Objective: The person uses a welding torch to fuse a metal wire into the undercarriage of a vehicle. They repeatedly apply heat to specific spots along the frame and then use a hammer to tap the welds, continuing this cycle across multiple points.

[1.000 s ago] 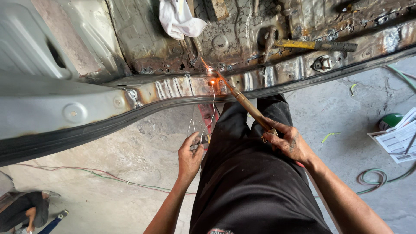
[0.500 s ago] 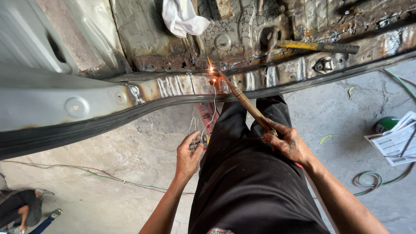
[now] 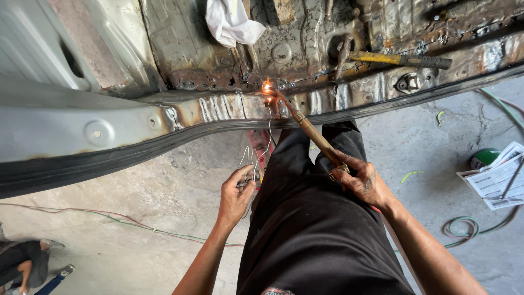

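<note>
My right hand (image 3: 361,180) grips a brass gas torch (image 3: 311,133) whose tip burns with an orange flame (image 3: 267,86) against the rusty sill (image 3: 327,98) of a stripped car body. My left hand (image 3: 236,194) pinches a thin wire rod (image 3: 267,131) that runs up toward the flame. Both hands hover over my black trousers (image 3: 311,229), just below the sill's black rubber edge.
A white rag (image 3: 232,22) and a yellow-handled hammer (image 3: 398,59) lie on the rusted car floor. Green hose (image 3: 464,226), papers (image 3: 499,177) and a green can (image 3: 484,157) sit on the concrete at right. Another person's feet (image 3: 33,262) show at bottom left.
The torch flame has stayed at the same spot on the sill. My left hand has shifted slightly with the wire rod; otherwise little differs.
</note>
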